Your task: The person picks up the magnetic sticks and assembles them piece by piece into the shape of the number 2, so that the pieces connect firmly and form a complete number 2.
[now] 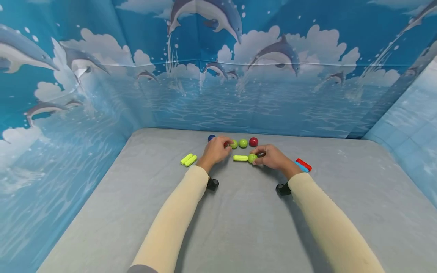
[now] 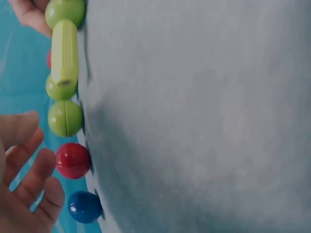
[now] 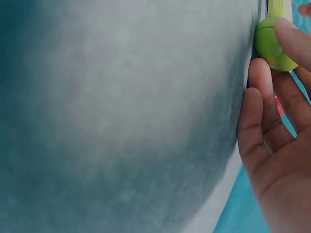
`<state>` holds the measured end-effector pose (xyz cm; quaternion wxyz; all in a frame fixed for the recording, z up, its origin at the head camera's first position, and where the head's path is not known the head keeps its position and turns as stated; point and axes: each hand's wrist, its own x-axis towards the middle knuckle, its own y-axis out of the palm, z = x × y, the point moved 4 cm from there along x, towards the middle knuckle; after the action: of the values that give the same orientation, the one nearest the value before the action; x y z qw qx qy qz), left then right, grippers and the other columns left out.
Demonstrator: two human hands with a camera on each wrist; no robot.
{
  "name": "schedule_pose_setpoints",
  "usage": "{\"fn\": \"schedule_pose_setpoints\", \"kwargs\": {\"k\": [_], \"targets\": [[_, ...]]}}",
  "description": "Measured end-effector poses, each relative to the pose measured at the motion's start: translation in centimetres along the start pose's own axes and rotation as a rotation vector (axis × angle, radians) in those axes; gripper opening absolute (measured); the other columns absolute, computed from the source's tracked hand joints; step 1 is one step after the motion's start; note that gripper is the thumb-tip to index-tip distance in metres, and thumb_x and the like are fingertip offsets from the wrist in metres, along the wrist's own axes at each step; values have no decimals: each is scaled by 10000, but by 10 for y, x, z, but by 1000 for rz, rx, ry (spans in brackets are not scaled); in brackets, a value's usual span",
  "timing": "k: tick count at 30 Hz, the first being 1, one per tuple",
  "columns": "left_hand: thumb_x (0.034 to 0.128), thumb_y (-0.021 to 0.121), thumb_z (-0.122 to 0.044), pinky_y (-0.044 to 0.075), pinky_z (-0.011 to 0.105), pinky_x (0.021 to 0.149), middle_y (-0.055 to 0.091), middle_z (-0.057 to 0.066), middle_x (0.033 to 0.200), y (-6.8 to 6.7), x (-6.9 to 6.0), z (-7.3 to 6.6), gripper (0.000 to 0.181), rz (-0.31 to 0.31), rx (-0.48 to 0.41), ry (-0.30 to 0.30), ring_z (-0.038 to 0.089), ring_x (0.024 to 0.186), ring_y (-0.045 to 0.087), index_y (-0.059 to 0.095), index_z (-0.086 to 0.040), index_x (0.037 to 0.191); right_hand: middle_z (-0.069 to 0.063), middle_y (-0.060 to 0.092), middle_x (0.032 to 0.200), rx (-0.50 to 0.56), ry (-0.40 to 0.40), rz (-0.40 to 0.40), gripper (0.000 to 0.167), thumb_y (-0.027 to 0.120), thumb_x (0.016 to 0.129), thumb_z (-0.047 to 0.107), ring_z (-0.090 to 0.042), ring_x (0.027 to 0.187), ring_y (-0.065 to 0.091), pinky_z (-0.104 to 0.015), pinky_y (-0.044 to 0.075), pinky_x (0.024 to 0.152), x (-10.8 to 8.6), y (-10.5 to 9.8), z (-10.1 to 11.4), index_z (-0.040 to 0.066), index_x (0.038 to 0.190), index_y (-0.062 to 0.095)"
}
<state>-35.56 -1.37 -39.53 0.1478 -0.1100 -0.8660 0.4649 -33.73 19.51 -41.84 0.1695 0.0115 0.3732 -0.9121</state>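
Note:
My right hand (image 1: 271, 157) holds a green ball (image 1: 252, 158) between thumb and fingers, at the right end of a yellow-green stick (image 1: 240, 158). The right wrist view shows the thumb and fingers of that hand (image 3: 286, 131) around the ball (image 3: 273, 44). My left hand (image 1: 217, 150) is over the left part of the back row, its fingers parted and relaxed near a red ball (image 2: 73, 160) and a blue ball (image 2: 84, 207); nothing shows in its grasp in the left wrist view. Two green balls (image 1: 233, 144) (image 1: 243, 143) and another red ball (image 1: 253, 141) continue the row.
Two yellow-green sticks (image 1: 189, 159) lie to the left of my left hand. A red stick (image 1: 304, 165) and a blue stick (image 1: 302, 167) lie side by side beyond my right wrist, partly hidden by it. A dolphin-print curtain (image 1: 218, 98) stands behind the grey surface (image 1: 239, 227).

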Motion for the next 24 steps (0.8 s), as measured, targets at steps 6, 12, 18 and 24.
{"fn": "schedule_pose_setpoints", "kwargs": {"k": [6,12,18,24], "targets": [[982,567,-80,465,392,1090,533,-19,1484,10,5,7,422,77,140,58,195,1368,515,585,-205,1384,-182,591,1362,-8,4,16,356,694,914,127,-372,1280,548,-486,503,1008,0,2,-1,75,1263,645],[990,576,-113,502,364,1038,545,-30,1457,14,8,0,417,67,247,108,180,1318,553,573,-222,1392,-193,580,1368,-24,-8,15,366,691,914,126,-389,1283,540,-490,510,992,-1,-3,-1,67,1272,634],[985,605,-149,549,331,908,502,-26,1461,17,10,-3,470,83,367,140,175,1211,603,535,-270,1434,-187,580,1372,-42,-8,26,376,687,925,140,-383,1297,536,-495,500,1011,0,-4,-2,79,1291,624],[967,623,-90,487,330,1055,605,12,1374,17,11,-3,365,82,265,152,186,1271,581,630,-175,1322,-184,593,1355,-29,-4,21,353,693,919,134,-369,1274,555,-469,519,975,3,-2,0,82,1263,635]]}}
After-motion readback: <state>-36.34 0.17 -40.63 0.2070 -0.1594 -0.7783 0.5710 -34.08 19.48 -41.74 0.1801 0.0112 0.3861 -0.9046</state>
